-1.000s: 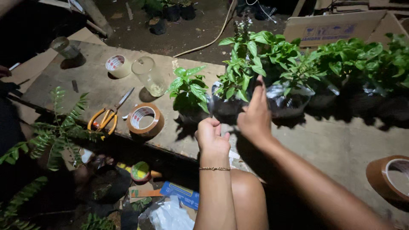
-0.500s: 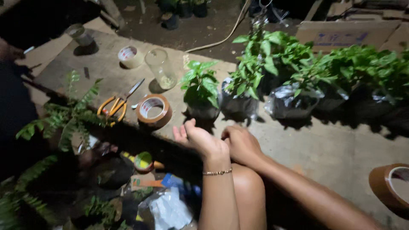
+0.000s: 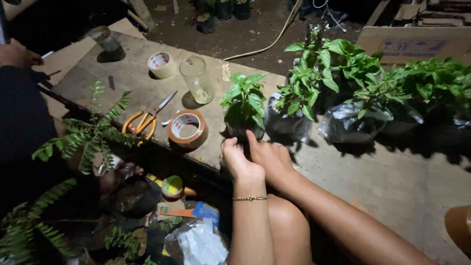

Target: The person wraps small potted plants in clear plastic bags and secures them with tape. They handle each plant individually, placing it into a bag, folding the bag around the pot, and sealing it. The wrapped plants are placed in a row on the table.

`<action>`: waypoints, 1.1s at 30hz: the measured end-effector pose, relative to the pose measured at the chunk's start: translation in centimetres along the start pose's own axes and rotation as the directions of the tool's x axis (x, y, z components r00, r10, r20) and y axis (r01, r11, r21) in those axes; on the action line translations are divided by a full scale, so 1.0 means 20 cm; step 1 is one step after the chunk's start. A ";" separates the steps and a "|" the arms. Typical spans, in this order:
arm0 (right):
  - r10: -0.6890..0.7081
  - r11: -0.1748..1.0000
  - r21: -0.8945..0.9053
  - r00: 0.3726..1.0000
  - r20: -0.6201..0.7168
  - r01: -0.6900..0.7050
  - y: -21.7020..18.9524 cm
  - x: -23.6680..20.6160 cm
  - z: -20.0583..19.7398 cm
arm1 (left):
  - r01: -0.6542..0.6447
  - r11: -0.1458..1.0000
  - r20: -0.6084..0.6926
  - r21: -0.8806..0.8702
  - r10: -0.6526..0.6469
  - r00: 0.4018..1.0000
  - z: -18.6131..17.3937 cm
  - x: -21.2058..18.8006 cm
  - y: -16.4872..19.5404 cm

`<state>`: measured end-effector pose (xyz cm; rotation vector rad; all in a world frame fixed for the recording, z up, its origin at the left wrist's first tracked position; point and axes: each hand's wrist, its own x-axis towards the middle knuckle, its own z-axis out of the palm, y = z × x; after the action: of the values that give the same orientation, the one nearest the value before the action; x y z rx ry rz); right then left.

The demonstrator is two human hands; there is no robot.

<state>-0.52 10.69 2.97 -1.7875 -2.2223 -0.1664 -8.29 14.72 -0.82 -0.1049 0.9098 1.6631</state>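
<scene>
A small leafy seedling point(image 3: 245, 100) in a black plastic grow bag stands at the near edge of a concrete slab point(image 3: 382, 181). My left hand point(image 3: 236, 159) and my right hand point(image 3: 269, 156) both grip the base of that bag from the near side, fingers curled against it. A thin gold bracelet sits on my left wrist. To the right, a row of similar bagged seedlings point(image 3: 304, 98) runs along the slab.
Brown packing tape roll point(image 3: 187, 128), orange-handled scissors point(image 3: 144, 120), a clear glass point(image 3: 197, 79), a smaller tape roll point(image 3: 161, 65) and a jar point(image 3: 104, 39) lie on the board. Fern fronds point(image 3: 93, 132) and clutter fill the lower left. Another person's hand point(image 3: 17, 53) is far left.
Both hands came down from the taller plants to the slab edge, then closed around the small seedling's bag. The camera view shifted left and down.
</scene>
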 end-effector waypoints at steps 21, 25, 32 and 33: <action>-0.535 0.841 0.304 0.772 0.344 0.447 -0.57 -0.06 -0.40 | -0.212 0.920 -0.156 0.330 0.274 0.949 -1.17 -0.25 0.05; -0.594 0.796 0.256 0.624 0.507 0.549 -0.96 -0.09 -0.50 | -0.363 0.827 -0.127 0.430 0.453 0.882 -1.18 -0.22 0.18; -0.558 0.743 0.330 0.267 0.786 0.582 -1.07 -0.25 -0.27 | -0.427 0.854 -0.378 0.298 0.516 0.769 -1.30 -0.37 0.56; -0.605 0.709 0.376 0.240 0.759 0.596 -1.05 -0.25 -0.22 | -0.393 0.883 -0.405 0.257 0.468 0.786 -1.31 -0.37 0.56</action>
<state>-19.28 0.09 7.50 -0.8563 -3.5231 0.7875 -25.78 -7.37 -9.58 -0.1962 1.5151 2.0252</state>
